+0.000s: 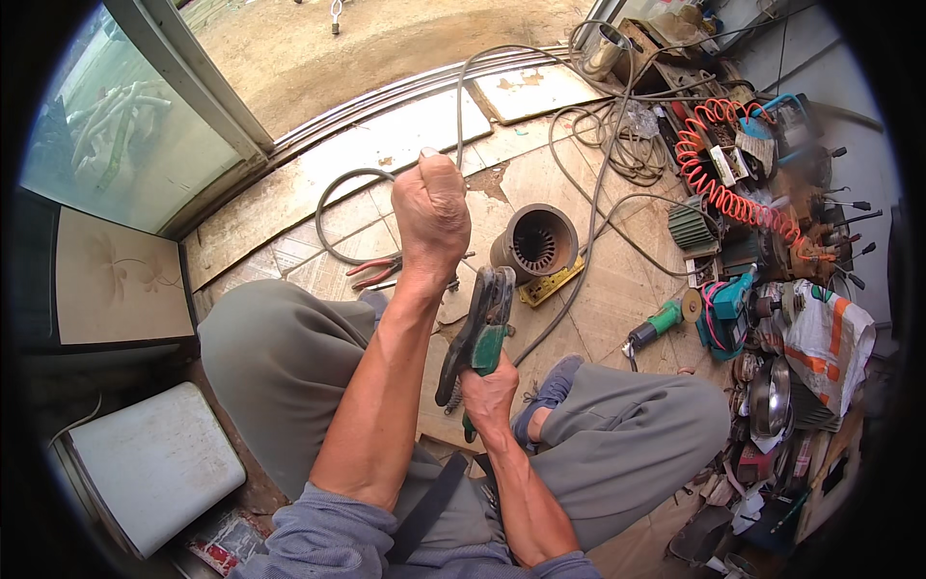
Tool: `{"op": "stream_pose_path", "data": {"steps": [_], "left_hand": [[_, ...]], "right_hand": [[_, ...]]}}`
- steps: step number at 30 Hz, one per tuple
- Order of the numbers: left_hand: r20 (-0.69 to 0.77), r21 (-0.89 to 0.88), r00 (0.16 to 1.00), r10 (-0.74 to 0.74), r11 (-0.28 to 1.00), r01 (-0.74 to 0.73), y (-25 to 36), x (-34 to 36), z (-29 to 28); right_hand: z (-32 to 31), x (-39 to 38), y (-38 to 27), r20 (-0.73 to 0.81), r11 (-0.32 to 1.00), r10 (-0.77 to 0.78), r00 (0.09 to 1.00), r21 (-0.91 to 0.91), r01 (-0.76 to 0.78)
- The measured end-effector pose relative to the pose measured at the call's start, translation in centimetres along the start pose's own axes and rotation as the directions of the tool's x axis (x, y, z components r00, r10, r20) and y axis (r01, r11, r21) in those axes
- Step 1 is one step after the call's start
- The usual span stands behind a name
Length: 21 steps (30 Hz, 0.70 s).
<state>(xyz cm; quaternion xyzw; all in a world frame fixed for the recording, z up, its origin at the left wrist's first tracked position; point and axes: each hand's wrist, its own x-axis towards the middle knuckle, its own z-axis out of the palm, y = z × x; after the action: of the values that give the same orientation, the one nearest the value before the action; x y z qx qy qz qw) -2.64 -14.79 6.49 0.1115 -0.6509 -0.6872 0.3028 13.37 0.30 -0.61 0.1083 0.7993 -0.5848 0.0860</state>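
Observation:
My left hand (431,207) is raised in front of me, closed in a fist with the thumb at the top. Whatever it may hold is hidden inside the fingers. Lower and to the right, my right hand (490,391) is wrapped round the green grip of a green-and-black hand tool (489,323), whose long black body slants up and away from me. Just beyond the tool stands a dark motor stator (542,241), its open end showing slots around the inside. A yellow piece (553,282) lies at its base. Red-handled pliers (374,272) rest on the floor behind my left wrist.
A dark cable (540,53) loops over the tiled floor and door sill. On the right are a green grinder (659,323), a teal power tool (728,307), an orange coiled hose (709,179) and piled parts. A white-topped stool (156,463) stands at the left.

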Motion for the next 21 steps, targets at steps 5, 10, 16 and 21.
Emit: {"op": "stream_pose_path", "data": {"steps": [5, 10, 16, 21], "left_hand": [[0.010, 0.000, 1.000, 0.014, 1.000, -0.014, 0.1, -0.1, -0.1], [0.003, 0.007, 1.000, 0.018, 1.000, -0.018, 0.1, 0.0, -0.1], [-0.020, 0.009, 1.000, 0.005, 1.000, -0.005, 0.1, 0.0, 0.1], [-0.016, 0.016, 1.000, 0.005, 1.000, -0.005, 0.1, 0.0, 0.0]], "right_hand": [[0.1, 0.1, 0.3, -0.002, 1.000, 0.003, 1.000, -0.016, -0.003], [0.1, 0.1, 0.3, 0.001, 1.000, 0.003, 1.000, -0.012, -0.003], [0.3, 0.3, 1.2, -0.009, 0.999, -0.002, 1.000, -0.050, 0.002], [0.1, 0.2, 0.4, -0.015, 0.999, -0.019, 1.000, -0.041, 0.018]]}}
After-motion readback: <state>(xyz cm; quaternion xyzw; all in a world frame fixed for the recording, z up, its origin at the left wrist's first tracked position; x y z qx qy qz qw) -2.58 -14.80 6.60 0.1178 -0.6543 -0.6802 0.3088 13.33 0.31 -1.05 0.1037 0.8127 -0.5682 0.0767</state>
